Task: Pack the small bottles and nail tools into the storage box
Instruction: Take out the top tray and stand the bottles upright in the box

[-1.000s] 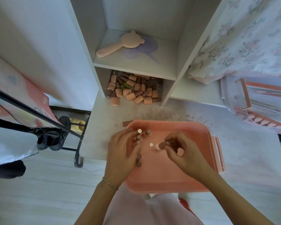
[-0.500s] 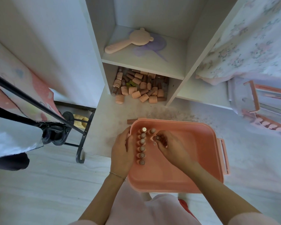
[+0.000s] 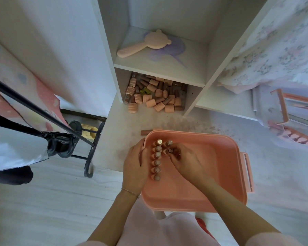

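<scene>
A pink storage box (image 3: 220,174) sits on the white desk in front of me. Inside, along its left wall, several small bottles (image 3: 157,162) stand upright in a column, with two more beside the top of it. My left hand (image 3: 135,167) lies over the box's left rim, fingers resting against the column. My right hand (image 3: 187,160) is inside the box and pinches one upright bottle (image 3: 169,151) in the second column. A heap of small pink bottles (image 3: 155,98) lies in the lower cubby of the shelf.
One brown bottle (image 3: 146,132) lies on the desk just behind the box. A pink bear-shaped brush (image 3: 146,44) lies on the upper shelf. A pink tray with nail tips (image 3: 295,137) sits at the right. A black stand (image 3: 60,125) and floral cloth flank the desk.
My right hand has carried its bottle left to the top of the second column. My left hand slid down onto the box's left rim beside the row. The view shifted slightly.
</scene>
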Available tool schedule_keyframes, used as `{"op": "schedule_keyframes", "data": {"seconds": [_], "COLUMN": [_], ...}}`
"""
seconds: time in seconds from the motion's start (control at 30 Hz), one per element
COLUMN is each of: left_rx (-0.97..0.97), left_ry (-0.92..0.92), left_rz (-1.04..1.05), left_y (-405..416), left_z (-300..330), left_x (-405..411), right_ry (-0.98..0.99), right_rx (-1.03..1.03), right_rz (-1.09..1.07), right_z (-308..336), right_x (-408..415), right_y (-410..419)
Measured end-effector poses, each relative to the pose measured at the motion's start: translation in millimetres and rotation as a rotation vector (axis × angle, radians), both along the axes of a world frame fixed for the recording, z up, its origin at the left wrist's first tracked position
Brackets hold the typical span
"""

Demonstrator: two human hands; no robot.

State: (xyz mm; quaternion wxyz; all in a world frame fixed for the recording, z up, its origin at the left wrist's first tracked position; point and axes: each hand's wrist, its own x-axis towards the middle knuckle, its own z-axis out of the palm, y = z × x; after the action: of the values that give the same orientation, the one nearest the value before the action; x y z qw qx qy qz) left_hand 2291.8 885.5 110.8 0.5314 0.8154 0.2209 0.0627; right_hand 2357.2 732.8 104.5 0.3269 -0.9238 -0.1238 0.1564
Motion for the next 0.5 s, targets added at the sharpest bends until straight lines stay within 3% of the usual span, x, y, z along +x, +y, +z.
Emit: {"op": "schedule_keyframes", "data": {"seconds": [0.5], "left_rx": [0.012], "left_ry": [-0.011], "left_rz": [-0.005], "left_y": [0], "left_z": [-3], "left_x": [1], "right_ry": [-0.102], "right_rx": [0.069], "right_rz": [-0.092], "right_z": [10], "right_x": [4], "right_y": [-7]}}
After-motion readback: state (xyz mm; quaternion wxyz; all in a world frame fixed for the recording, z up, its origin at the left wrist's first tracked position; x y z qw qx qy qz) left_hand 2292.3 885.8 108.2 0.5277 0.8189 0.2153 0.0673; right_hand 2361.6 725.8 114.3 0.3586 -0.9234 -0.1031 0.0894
